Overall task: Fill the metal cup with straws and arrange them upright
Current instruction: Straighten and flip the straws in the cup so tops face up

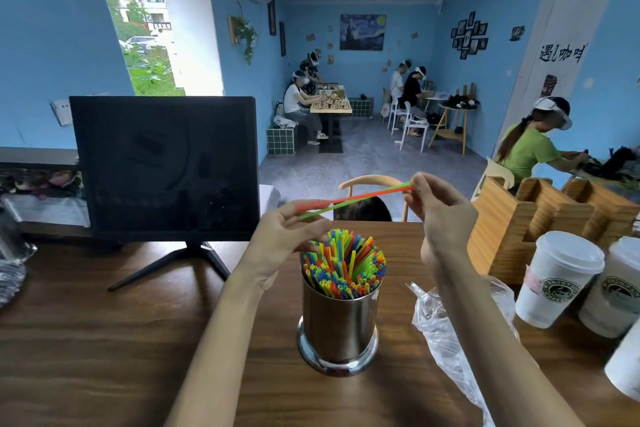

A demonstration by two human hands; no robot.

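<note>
A shiny metal cup [338, 326] stands on the wooden table [104, 340] in front of me, packed with several upright coloured straws [346, 263]. Above the cup I hold two loose straws [360, 199], one orange and one green, nearly level and crossing each other. My left hand [284, 236] pinches their left ends just above the cup's straws. My right hand [440, 208] pinches their right ends, higher up and to the right of the cup.
A crumpled clear plastic bag [446, 333] lies right of the cup. White paper coffee cups [557, 277] and a wooden holder [519, 222] stand at the right. A dark monitor [166, 166] on its stand is at the back left. People sit at tables beyond.
</note>
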